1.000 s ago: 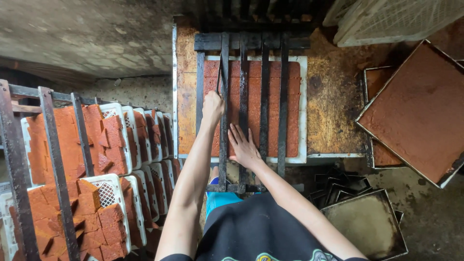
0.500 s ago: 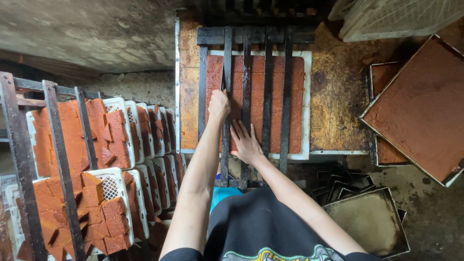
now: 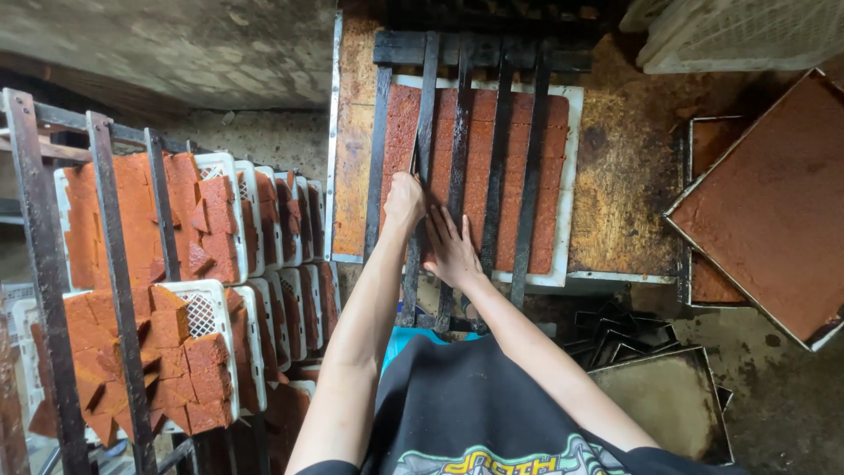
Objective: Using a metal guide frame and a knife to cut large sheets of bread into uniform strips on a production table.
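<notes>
Single head camera, looking steeply down, close over the black bar frame [image 3: 462,167], no second view

A rust-stained surface [image 3: 624,176] carries a white tray [image 3: 571,185] filled with a reddish-brown slab [image 3: 479,167]. A black frame of 5 metal bars [image 3: 497,132] lies over the slab. Empty metal trays [image 3: 668,405] rest on the floor [image 3: 782,396] nearby.

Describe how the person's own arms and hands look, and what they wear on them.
Both arms are bare from the shoulder area down: no sleeves reach the forearms, and no gloves, watch, rings or bands show. The left hand and right hand are bare, slim, with fingers uncovered. The only clothing in view is a black shirt with a pale printed graphic at its lower edge.
</notes>
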